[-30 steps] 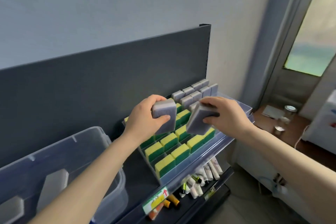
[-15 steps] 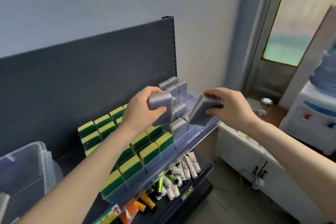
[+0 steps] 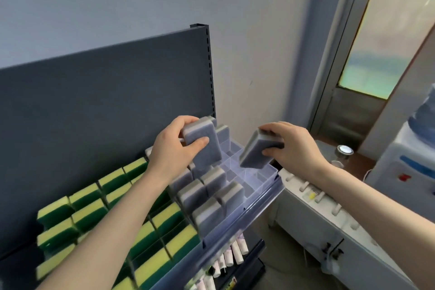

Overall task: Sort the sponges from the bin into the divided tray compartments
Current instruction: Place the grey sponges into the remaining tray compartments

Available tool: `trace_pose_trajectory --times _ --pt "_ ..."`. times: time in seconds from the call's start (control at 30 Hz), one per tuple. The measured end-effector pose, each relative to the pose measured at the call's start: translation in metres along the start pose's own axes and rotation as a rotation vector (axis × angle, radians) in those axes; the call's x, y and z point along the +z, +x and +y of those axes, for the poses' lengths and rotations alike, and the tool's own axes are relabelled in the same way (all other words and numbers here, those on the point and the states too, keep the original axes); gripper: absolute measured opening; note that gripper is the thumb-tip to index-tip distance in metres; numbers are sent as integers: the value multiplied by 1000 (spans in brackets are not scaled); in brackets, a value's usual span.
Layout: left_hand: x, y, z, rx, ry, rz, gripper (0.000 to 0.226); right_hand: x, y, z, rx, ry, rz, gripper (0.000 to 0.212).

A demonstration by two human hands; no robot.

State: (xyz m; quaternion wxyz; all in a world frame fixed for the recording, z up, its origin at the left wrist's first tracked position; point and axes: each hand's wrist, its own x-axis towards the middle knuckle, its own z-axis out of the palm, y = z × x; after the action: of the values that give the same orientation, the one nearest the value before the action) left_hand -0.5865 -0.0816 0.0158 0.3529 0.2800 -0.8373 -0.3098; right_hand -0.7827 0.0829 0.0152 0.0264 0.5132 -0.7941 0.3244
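Above the clear plastic divided tray [image 3: 248, 178], the left hand [image 3: 173, 152] pinches an upright grey sponge [image 3: 204, 148], a soft round-cornered slab, between thumb and curled fingers [image 3: 186, 122], while the right hand [image 3: 295, 146] grips a tilted grey sponge [image 3: 254, 154] over the tray's right end.

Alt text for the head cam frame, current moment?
A person's left hand grips a near-upright grey rectangular sponge and the right hand a tilted grey rectangular sponge, both above a clear plastic divided tray on a dark shelf unit. More grey sponges stand in nearer compartments; yellow-and-green sponges fill those to the left.
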Motion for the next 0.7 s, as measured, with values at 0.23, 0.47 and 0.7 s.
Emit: trace_pose_trajectory --times 0.23,0.47,0.7 --pt "20 39 -25 -84 5 53 33 17 57 26 -4 53 -50 50" --pt "41 57 -42 -194 13 80 34 47 97 49 -16 186 -84 51" --pt "61 57 -43 -342 105 166 35 72 134 71 -155 216 -244 49"
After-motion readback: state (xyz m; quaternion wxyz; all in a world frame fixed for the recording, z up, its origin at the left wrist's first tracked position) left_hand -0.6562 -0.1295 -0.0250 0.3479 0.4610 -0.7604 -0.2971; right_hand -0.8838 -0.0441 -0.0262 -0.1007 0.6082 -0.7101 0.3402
